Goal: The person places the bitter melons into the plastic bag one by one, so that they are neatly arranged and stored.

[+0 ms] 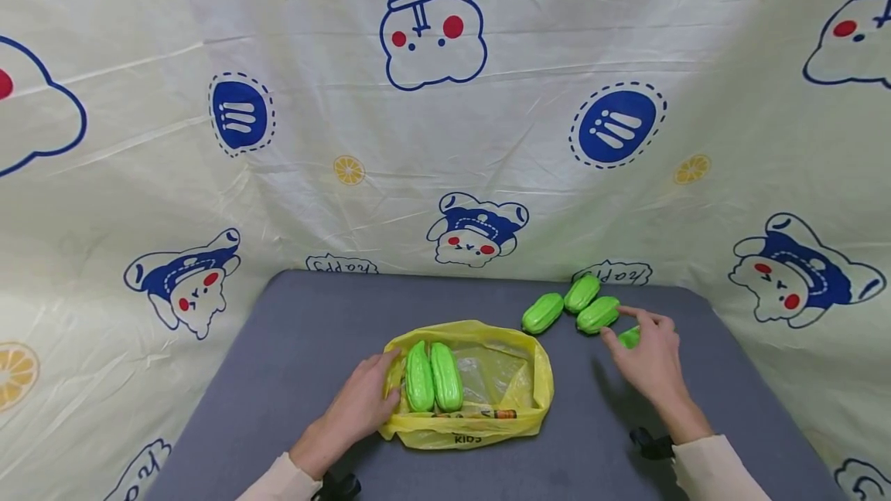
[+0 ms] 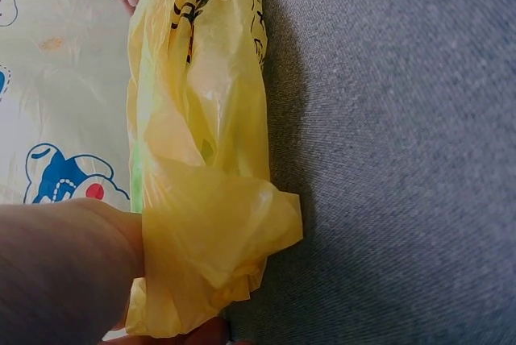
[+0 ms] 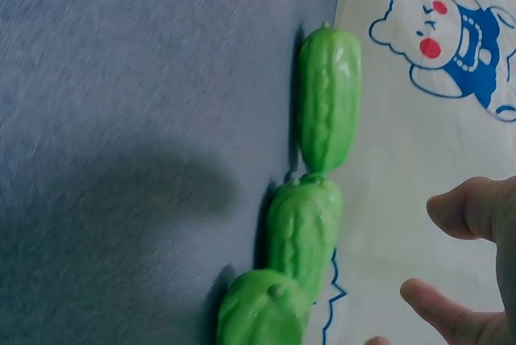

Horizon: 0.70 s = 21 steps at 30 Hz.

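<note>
My left hand (image 1: 358, 400) grips the left rim of a yellow plastic bag (image 1: 466, 439), which stands with its mouth spread wide; the left wrist view shows the crumpled bag side (image 2: 218, 216) against that hand. Inside the bag, two green ridged cucumbers (image 1: 419, 377) lie side by side at the left end. My right hand (image 1: 650, 358) hovers at the right with thumb and fingers apart, over a green cucumber (image 1: 629, 337) that it partly hides. In the right wrist view, the fingertips (image 3: 451, 212) stand apart from the cucumbers (image 3: 305, 232).
Three more cucumbers (image 1: 597, 315) lie grouped near the far right edge of the grey table (image 1: 306, 346), between bag and right hand. A white patterned curtain (image 1: 418, 138) hangs right behind the table and around its sides.
</note>
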Each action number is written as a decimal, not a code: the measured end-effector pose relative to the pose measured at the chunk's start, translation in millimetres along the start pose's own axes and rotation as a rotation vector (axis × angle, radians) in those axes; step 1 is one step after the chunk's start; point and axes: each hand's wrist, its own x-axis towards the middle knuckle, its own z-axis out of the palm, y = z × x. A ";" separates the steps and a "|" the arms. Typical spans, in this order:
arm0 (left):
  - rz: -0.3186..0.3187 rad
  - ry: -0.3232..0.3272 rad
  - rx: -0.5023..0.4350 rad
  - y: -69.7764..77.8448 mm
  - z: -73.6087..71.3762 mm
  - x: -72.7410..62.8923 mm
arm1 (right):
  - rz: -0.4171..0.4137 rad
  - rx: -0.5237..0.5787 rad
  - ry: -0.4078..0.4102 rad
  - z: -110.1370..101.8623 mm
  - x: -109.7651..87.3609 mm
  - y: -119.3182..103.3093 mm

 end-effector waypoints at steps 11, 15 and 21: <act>0.012 0.022 0.002 -0.6 -0.4 -0.8 | 0.123 0.088 0.004 -3.0 8.0 23.9; 0.016 0.027 0.002 -2.0 0.3 -1.4 | 0.164 0.095 -0.014 -3.0 11.7 32.2; 0.013 0.021 -0.004 -4.3 1.9 -2.0 | 0.225 0.084 -0.046 -4.3 15.1 45.1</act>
